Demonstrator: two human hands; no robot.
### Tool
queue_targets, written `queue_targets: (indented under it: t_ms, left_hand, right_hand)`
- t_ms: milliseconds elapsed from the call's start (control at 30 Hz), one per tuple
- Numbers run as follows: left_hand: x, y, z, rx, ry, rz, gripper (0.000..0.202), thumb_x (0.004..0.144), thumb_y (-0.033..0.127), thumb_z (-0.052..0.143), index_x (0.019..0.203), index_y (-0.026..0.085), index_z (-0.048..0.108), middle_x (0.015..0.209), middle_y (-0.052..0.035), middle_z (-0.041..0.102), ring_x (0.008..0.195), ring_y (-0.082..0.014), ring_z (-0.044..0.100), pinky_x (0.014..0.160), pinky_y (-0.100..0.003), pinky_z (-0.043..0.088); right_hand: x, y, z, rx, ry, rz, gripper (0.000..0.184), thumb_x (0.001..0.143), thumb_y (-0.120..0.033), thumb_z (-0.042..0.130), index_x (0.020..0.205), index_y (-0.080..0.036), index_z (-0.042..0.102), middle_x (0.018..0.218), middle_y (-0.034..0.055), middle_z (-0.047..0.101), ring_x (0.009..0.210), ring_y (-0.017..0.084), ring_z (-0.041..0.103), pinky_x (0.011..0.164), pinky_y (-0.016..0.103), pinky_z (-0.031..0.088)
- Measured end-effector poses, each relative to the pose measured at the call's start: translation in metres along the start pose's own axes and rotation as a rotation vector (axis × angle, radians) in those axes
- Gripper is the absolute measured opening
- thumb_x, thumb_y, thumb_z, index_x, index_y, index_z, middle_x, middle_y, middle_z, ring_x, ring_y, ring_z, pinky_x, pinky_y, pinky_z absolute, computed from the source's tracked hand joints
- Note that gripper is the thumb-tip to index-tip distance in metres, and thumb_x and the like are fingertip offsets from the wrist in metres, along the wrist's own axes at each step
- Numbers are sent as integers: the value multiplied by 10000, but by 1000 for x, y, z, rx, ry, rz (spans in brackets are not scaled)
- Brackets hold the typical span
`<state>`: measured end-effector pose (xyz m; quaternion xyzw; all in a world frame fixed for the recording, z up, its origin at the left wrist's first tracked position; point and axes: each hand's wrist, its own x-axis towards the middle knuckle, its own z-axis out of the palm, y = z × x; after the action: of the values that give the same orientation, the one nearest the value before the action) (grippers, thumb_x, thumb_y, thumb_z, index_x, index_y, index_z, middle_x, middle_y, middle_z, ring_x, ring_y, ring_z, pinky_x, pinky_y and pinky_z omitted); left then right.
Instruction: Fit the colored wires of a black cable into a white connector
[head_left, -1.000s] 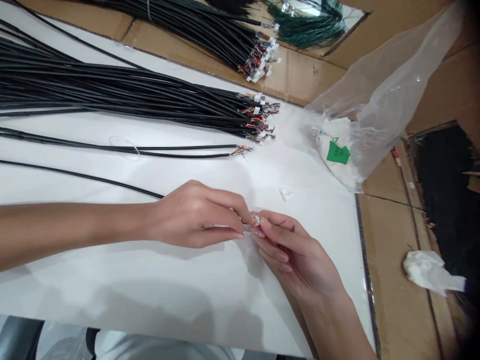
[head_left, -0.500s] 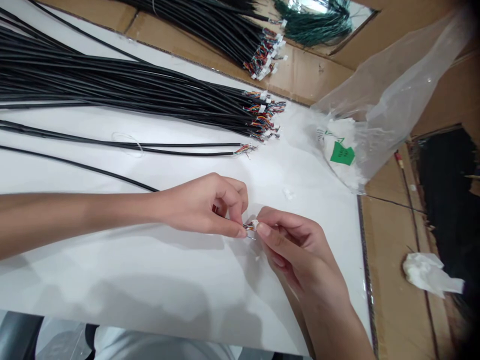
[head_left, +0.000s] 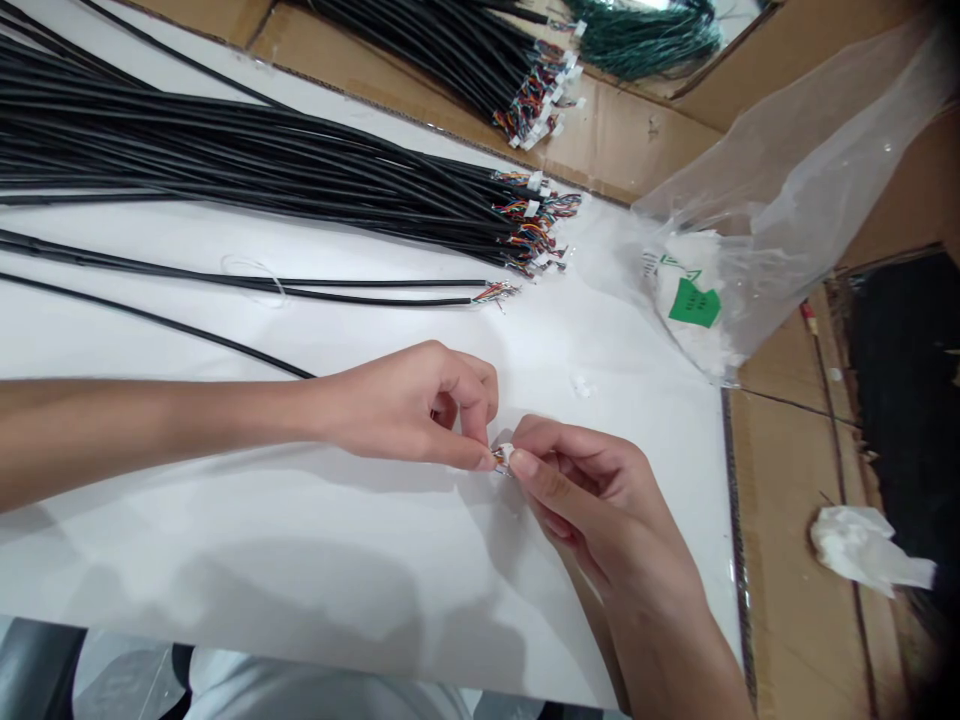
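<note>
White connector (head_left: 504, 455) on multicoloured wires, pinched between left hand (head_left: 405, 405) and right hand (head_left: 592, 500); up-right of connector, clear plastic bag (head_left: 787, 170) holding white material (head_left: 694, 340) with green label (head_left: 694, 303).

black cable bundles (head_left: 225, 165) | green wire bundle (head_left: 641, 35) | plastic bag (head_left: 810, 170) | crumpled tissue (head_left: 862, 545) | cardboard (head_left: 795, 600)

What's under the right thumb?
Just past the tip of the right thumb, a small white connector and coloured wires show; whatever lies directly beneath the thumb is covered.
</note>
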<state>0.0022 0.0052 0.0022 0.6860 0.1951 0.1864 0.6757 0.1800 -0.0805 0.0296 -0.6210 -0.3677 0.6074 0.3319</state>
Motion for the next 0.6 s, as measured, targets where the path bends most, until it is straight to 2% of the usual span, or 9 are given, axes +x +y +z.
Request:
queue_targets:
  t_ms: [167, 367, 500, 600]
  left_hand:
    - [1, -1, 1, 42, 3, 8, 124, 750, 127, 660, 638, 91, 621, 760, 17, 509, 564, -16, 432, 500, -160, 365]
    - [2, -1, 0, 101, -10, 21, 133, 748, 120, 652, 623, 88, 618, 745, 18, 511, 567, -14, 434, 510, -150, 367]
    - [3, -2, 1, 127, -14, 25, 144, 753, 133, 651, 621, 84, 621, 739, 15, 510, 565, -14, 434, 507, -149, 365]
    - [3, -3, 2, 141, -14, 29, 132, 745, 113, 648, 618, 81, 625, 742, 15, 509, 560, -11, 431, 504, -146, 363]
  right_hand:
    - [-1, 0, 2, -2, 27, 0, 271, 717, -364, 751, 653, -138, 616, 546, -33, 381, 439, 32, 231, 403, 219, 94]
    - [-2, 0, 4, -82, 60, -78, 230, 767, -321, 707, 655, -140, 619, 564, -29, 416, 453, 34, 263, 401, 223, 111]
    - [-3, 2, 5, -217, 120, -229, 182, 782, -267, 682, 649, -156, 628, 595, -18, 453, 491, 55, 317, 424, 230, 187]
    - [-3, 4, 4, -325, 106, -328, 104, 755, -170, 687, 667, -179, 633, 614, -21, 472, 529, 71, 373, 450, 225, 244]
